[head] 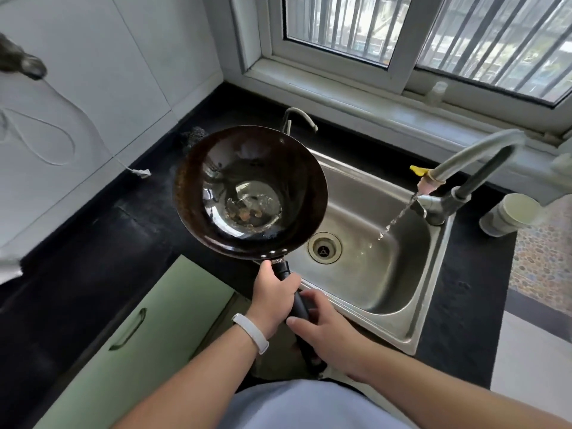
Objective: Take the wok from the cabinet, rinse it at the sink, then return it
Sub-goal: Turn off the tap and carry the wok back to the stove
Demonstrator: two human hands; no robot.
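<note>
A dark round wok (249, 190) with a little water and brown bits in its bottom is held level over the left edge of the steel sink (411, 317). My left hand (274, 297) grips the black handle (296, 300) just below the wok's rivets. My right hand (322, 323) wraps the same handle lower down, toward my body. A thin stream of water (397, 216) runs from the tap (464, 168) into the sink basin, right of the wok and not touching it. The green cabinet door (139, 329) below the counter stands open at lower left.
Black countertop (93, 243) surrounds the sink. A second small tap (297, 117) stands behind the wok. A white cup (510, 213) lies on its side at the right. A white cable (62, 131) hangs on the left wall. A window (433, 35) is above.
</note>
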